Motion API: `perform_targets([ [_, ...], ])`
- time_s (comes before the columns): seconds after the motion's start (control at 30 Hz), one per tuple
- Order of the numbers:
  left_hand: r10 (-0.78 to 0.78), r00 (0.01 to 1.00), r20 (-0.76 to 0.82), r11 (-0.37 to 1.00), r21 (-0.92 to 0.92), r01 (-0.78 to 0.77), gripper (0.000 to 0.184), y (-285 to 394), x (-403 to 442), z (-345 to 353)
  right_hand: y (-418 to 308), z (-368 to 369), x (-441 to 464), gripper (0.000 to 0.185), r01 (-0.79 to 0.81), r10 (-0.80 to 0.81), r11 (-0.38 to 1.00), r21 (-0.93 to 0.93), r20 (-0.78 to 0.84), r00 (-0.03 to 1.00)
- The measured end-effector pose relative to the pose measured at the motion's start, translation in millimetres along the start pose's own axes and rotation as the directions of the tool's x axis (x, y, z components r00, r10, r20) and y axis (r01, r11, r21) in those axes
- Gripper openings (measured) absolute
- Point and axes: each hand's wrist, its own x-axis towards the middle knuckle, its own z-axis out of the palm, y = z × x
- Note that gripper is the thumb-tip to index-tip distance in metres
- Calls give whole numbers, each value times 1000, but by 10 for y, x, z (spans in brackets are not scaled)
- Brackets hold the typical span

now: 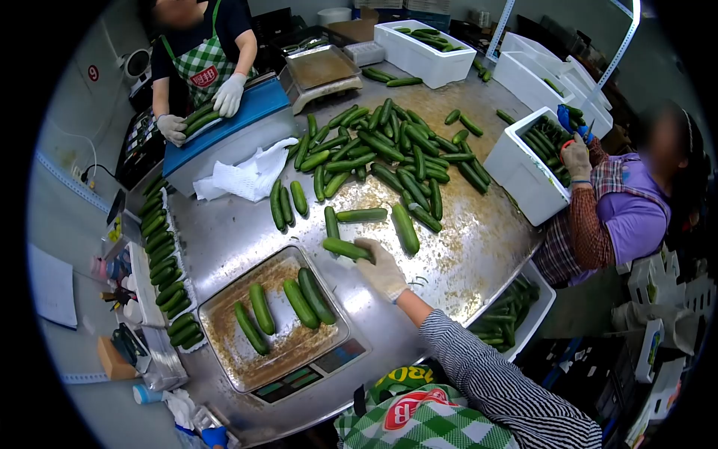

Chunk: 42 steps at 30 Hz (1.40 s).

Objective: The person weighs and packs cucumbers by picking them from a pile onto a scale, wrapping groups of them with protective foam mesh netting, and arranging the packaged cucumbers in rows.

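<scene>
My right hand (382, 272), in a pale work glove, is closed on the end of a cucumber (345, 249) above the metal table. Beside it lie a thick cucumber (405, 229) and another one on its side (362, 215). To the left, a weighing scale (217, 340) with a stained metal pan bears several cucumbers (299, 303). A large heap of cucumbers (389, 142) spreads over the table beyond my hand. My left hand does not show.
A tray row of cucumbers (166, 258) lines the left edge. White foam boxes (523, 176) stand at the right and back. One co-worker (198, 45) handles cucumbers at a blue-topped box (254, 112); another (628, 194) holds scissors at right. A crumpled white cloth (247, 173) lies on the table.
</scene>
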Motion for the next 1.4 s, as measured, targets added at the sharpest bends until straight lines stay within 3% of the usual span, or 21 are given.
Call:
perform_targets([
  [0.07, -32, 999, 18, 999, -35, 33, 19, 63, -40, -40, 370, -117, 39, 42, -56, 56, 996, -72, -1, 998],
  [0.2, -86, 995, 41, 992, -89, 90, 18, 55, -88, -91, 375, -308, 170, 43, 46, -33, 955, -292, 49, 998],
  [0.3, -122, 990, 69, 982, -136, 130, 18, 81, -122, -92, 190, -412, 430, 39, 183, -158, 770, -612, 96, 983],
  [0.33, -134, 988, 79, 978, -151, 145, 17, 88, -125, -95, 189, -417, 548, 34, 214, -237, 760, -613, 46, 970],
  [0.37, -147, 985, 85, 973, -166, 160, 17, 87, -142, -99, 94, -438, 697, 36, 132, -125, 784, -606, 55, 991],
  [0.43, -172, 980, 95, 963, -194, 188, 17, 87, -170, -95, 128, -410, 937, 36, 247, -361, 557, -793, 37, 932],
  [0.57, -206, 972, 113, 939, -257, 229, 16, 140, -237, -108, 123, -382, 1375, 32, 315, -104, 389, -865, 299, 949],
  [0.6, -216, 969, 120, 930, -277, 241, 16, 159, -257, -105, 151, -412, 1456, 32, 338, -89, 513, -789, 343, 935],
  [0.7, -230, 966, 115, 907, -334, 256, 15, 134, -344, -114, 587, -383, 1585, 35, 117, -37, 864, -490, 170, 985],
  [0.73, -234, 966, 109, 903, -343, 258, 15, 121, -369, -106, 852, -441, 1598, 38, 410, -320, 678, -611, 256, 912],
  [0.77, -232, 969, 80, 924, -292, 246, 18, 19, -330, -14, 732, -440, 1505, 39, 90, -27, 951, -295, 212, 977],
  [0.8, -230, 972, 52, 942, -238, 236, 21, -83, -290, 79, 436, -468, 1343, 40, -297, 269, 953, 64, 277, 923],
  [0.83, -227, 974, 24, 957, -180, 227, 24, -202, -226, 168, 182, -481, 1177, 41, -639, 484, 678, 362, 435, 759],
  [0.9, -151, 987, 51, 980, -123, 156, 19, -298, -239, 158, -47, -399, 908, 42, -666, 384, 558, 495, 557, 736],
  [0.97, -43, 998, 34, 998, -34, 45, 10, -203, -236, 64, -177, -285, 699, 43, -704, 420, 473, 530, 566, 709],
  [1.0, -183, 975, 125, 946, -248, 209, 13, 7, -298, -91, -83, -324, 625, 39, -714, 232, 401, 574, 690, 685],
  [1.1, -196, 966, 167, 941, -244, 233, 23, 36, -288, -156, -318, -127, 405, 46, -665, 251, 411, 624, 623, 741],
  [1.13, -176, 961, 213, 944, -239, 226, 20, 13, -271, -155, -254, -163, 428, 57, -619, -36, 473, 627, 715, 698],
  [1.23, -185, 943, 276, 936, -243, 255, 19, 135, -368, -295, -540, -135, 372, 58, -503, 72, 680, 533, 634, 770],
  [1.3, -164, 972, 167, 924, -319, 211, 20, -63, -321, -37, -551, -52, 410, 47, -500, 152, 698, 512, 577, 803],
  [1.4, -172, 980, 97, 845, -497, 197, 17, 19, -436, 42, -702, 68, 370, 48, -418, 214, 840, 346, 495, 842],
])
